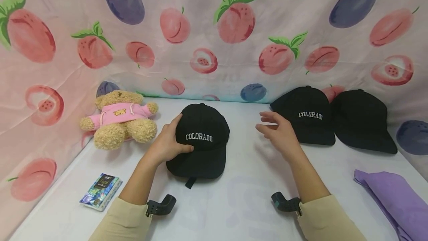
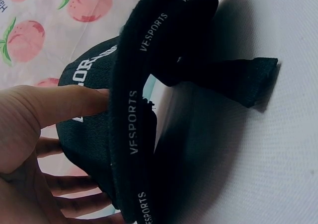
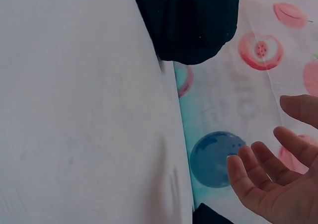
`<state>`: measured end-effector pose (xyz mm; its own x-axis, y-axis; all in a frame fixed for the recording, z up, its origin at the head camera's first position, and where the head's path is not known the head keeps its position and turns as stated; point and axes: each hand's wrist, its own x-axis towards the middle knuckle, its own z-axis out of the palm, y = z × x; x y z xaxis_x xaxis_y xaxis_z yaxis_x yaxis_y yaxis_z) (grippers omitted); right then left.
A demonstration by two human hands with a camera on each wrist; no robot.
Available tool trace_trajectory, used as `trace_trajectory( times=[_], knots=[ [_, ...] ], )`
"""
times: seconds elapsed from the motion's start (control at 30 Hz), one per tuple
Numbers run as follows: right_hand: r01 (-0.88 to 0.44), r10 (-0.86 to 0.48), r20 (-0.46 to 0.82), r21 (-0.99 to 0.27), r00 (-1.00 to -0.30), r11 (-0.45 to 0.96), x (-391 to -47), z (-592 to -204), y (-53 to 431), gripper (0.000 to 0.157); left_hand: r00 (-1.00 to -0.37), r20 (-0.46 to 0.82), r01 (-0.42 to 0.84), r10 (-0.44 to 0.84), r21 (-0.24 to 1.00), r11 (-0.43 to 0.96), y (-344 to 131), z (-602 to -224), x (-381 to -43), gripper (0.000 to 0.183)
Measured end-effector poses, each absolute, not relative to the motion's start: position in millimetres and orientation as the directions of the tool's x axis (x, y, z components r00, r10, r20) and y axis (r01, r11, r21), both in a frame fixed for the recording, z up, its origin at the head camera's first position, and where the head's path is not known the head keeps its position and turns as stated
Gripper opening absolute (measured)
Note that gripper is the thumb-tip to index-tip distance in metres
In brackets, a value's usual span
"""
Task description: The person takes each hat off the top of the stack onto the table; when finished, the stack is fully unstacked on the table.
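Note:
A black baseball cap (image 1: 202,122) with white COLORADO lettering is in the middle of the head view, its brim towards me. My left hand (image 1: 168,145) grips its left side, the thumb across the front by the lettering and the other fingers round the crown. In the left wrist view, white VESPORTS print runs along the cap's band (image 2: 133,119), and a black strap end (image 2: 253,80) sticks out over the white cloth. Holding nothing, my right hand (image 1: 279,131) hovers with loosely bent fingers between this cap and a second COLORADO cap (image 1: 309,101).
A third black cap (image 1: 361,116) stands at the far right. A teddy bear (image 1: 122,112) in a pink hoodie lies at the back left, with a tissue pack (image 1: 101,192) nearer me. Folded purple cloth (image 1: 398,196) lies front right. A fruit-print curtain (image 1: 227,62) closes off the back.

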<state>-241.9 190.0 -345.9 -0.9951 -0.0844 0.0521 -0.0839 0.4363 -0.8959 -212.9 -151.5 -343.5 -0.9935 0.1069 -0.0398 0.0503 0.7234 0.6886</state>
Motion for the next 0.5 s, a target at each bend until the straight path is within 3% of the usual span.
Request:
trace_trajectory(
  times=[0.5],
  knots=[
    [-0.071,-0.105,0.03,-0.906,-0.994,0.418,-239.7,-346.2,169.0,0.054,-0.993,-0.038,0.051,0.107,0.696,0.716,-152.5,-345.5,-214.8,0.109]
  ],
)
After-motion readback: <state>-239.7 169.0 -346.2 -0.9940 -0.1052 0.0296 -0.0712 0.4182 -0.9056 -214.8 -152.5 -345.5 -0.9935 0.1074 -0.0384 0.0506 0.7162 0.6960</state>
